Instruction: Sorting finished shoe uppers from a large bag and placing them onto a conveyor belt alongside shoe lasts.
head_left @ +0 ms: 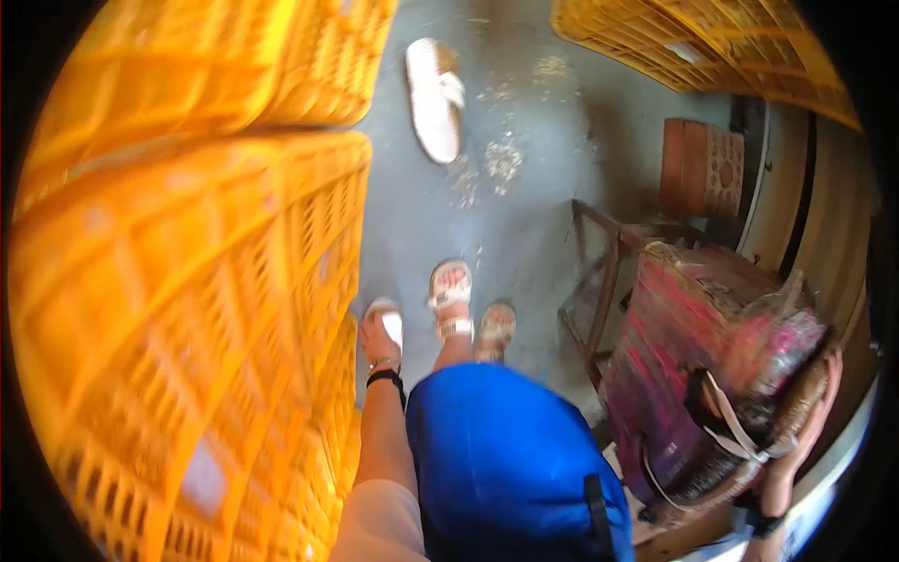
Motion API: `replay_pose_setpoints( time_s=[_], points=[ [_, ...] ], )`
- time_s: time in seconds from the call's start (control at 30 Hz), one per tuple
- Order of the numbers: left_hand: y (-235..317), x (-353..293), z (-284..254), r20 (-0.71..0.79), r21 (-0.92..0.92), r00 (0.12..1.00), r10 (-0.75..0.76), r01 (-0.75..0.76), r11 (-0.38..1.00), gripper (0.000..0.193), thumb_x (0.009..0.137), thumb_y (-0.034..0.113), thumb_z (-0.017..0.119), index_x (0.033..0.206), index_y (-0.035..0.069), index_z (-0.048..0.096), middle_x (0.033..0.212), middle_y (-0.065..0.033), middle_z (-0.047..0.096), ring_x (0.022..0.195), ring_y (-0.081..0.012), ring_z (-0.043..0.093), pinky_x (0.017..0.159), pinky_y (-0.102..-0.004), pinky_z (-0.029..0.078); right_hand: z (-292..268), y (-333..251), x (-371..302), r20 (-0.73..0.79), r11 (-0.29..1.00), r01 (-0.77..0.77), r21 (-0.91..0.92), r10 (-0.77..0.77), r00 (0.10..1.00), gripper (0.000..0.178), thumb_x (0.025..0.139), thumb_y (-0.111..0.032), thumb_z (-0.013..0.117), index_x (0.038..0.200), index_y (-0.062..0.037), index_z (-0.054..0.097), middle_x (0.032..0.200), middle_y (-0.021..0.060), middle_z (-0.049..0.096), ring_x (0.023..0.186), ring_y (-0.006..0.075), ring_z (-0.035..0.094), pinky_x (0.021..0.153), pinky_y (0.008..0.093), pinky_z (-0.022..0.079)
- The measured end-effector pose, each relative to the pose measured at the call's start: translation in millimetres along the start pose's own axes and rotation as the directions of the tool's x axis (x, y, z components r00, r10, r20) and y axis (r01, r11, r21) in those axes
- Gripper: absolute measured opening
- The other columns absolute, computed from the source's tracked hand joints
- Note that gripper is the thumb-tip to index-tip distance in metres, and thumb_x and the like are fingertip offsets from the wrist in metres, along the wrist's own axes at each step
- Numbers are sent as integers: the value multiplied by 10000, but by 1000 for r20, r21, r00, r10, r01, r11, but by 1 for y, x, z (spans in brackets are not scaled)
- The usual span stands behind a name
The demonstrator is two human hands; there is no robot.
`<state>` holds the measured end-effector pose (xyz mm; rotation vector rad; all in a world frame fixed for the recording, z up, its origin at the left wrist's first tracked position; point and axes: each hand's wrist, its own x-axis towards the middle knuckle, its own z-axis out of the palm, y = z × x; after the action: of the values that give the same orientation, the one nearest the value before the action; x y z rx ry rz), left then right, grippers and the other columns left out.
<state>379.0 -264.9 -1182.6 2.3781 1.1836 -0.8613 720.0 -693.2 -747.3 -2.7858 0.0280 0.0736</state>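
Blue cloth (506, 459) bulged; our lowered left hand (375, 343) clasped a white sandal (392, 326), right hand (822, 412) half-curled round brown sandal (802, 398); crates (215, 309) walled our left.

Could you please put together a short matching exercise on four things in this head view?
Column one:
1. Lone sandal
2. Right hand
3. Large rounded item
4. Crates at left

Column two:
A. Bright blue, at the lower edge
B. Dark band at its wrist
C. Yellow-orange, with slotted walls
D. On the floor, near the top of the view

Pairs: 1-D, 2-B, 3-A, 4-C
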Motion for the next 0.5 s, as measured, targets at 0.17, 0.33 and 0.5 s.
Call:
replay_pose_setpoints(
  time_s=[0.17,0.33,0.5],
  points=[
    [40,67,13,375,412,920,-116,-53,910,656,565,228,730,1145,129,440,1162,-184,474,1120,-350,434,926,-440,370,19,29,-6,-256,939,-88,332,179,950,591,862,-413,300,1301,-19,334,1400,153,240,1299,274,220,1076,393,107],
    [39,71,3,380,103,925,-2,-40,994,738,579,309,739,1197,79,409,1030,-175,575,958,-360,549,819,-395,451,31,-13,4,-329,5,414,910,615,717,585,869,-427,305,1298,-30,339,1401,150,241,1302,274,215,1077,394,103],
    [226,109,-105,301,-283,765,569,-498,820,1103,575,271,785,1370,31,59,972,-200,604,839,-376,593,744,-414,473,21,-31,7,-51,-568,753,332,786,616,588,868,-467,302,1291,-62,358,1413,153,212,1312,287,190,1076,414,87]
  ],
)
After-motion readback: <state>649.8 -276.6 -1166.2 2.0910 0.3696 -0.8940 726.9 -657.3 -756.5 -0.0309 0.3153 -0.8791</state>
